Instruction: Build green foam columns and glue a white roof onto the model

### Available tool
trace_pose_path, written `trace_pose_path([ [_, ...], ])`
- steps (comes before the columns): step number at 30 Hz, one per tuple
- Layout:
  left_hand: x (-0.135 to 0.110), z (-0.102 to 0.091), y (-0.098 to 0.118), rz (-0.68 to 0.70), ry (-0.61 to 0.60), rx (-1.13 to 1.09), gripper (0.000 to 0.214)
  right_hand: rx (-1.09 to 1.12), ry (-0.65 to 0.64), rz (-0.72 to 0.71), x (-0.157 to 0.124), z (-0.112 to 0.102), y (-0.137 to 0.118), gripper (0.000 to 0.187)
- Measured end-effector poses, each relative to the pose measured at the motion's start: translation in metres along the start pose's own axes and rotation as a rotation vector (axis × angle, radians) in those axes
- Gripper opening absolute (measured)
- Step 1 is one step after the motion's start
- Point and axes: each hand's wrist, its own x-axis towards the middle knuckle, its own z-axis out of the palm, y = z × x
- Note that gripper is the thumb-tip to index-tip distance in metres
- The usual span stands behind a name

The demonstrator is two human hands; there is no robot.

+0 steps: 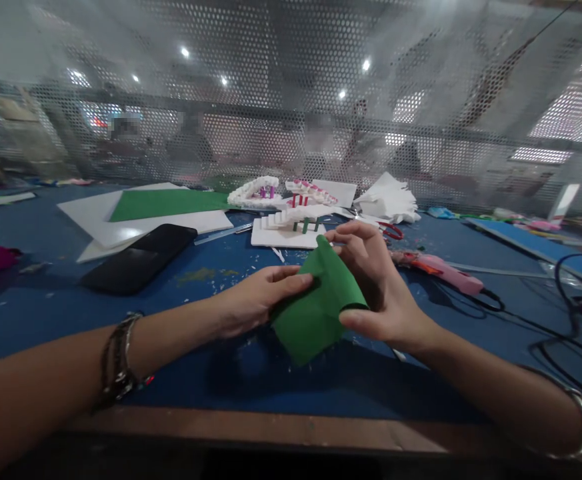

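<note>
A green sheet [308,327], thin like craft foam or paper, is held above the table's front, its right side curled over into a tube. My left hand [263,297] pinches its left edge, thumb on top and fingers beneath. My right hand [378,287] grips the curled side, with the thumb at the tube's lower end and the fingers near its upper end. Just beyond the sheet sits a white foam model [283,230] with steps and green posts. Some right-hand fingers are partly hidden behind the roll.
A black phone [143,257] and white and green sheets [171,203] lie left. Two more small models [253,191] and crumpled white paper [388,198] stand behind. A pink glue gun [443,270], red-handled scissors [391,231], a black cable [535,327] and a blue sheet [535,247] lie right.
</note>
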Motion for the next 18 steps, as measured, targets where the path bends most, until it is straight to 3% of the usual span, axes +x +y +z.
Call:
trace_pose_path([
  [3, -0.001, 0.0, 0.006, 0.028, 0.06, -0.043, 0.017, -0.036, -0.029, -0.023, -0.001, -0.003, -0.002, 0.061],
  [7, 0.002, -0.007, 0.011, 0.07, 0.159, 0.03, 0.015, -0.105, -0.072, -0.032, -0.003, -0.006, -0.003, 0.064],
  [13, 0.005, -0.012, 0.018, 0.058, 0.138, 0.103, 0.02, -0.286, -0.063, -0.123, -0.006, -0.008, -0.002, 0.069],
  [18, 0.005, -0.015, 0.024, 0.061, 0.189, 0.192, 0.02, -0.358, -0.002, -0.196, -0.004, -0.013, 0.001, 0.067],
])
